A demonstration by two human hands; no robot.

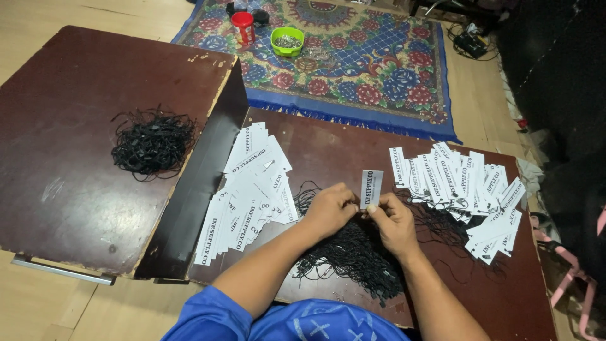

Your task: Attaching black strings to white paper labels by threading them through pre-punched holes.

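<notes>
Tag (371, 187): one white paper slip with black print, upright, pinched at its lower end between the fingertips of both my hands, above the middle of the board (353, 139).

Left hand (328, 208): fingers closed narrow on the tag's lower left edge; whether a cord is also in the pinch I cannot tell.

Right hand (394, 221): thumb and forefinger closed on the tag's lower right edge.

Cords (353, 256): loose heap of black strings on the board, directly under both hands, spreading toward the board's near edge.

Left stack (249, 192): white tags fanned in a long overlapping row at the board's left end, just beside my left hand.

Right stack (470, 192): white tags with black cords trailing from them, spread over the board's right end.

Tabletop (76, 158): second dark panel, left of the board, tilted up beside it.

Bundle (153, 142): black cord tangle on the tabletop, well apart from the board.

Rug (379, 63): patterned, blue-edged, beyond the board's far edge.

Bowl (287, 40): green, on the rug.

Can (243, 27): red, just beside the bowl.
</notes>
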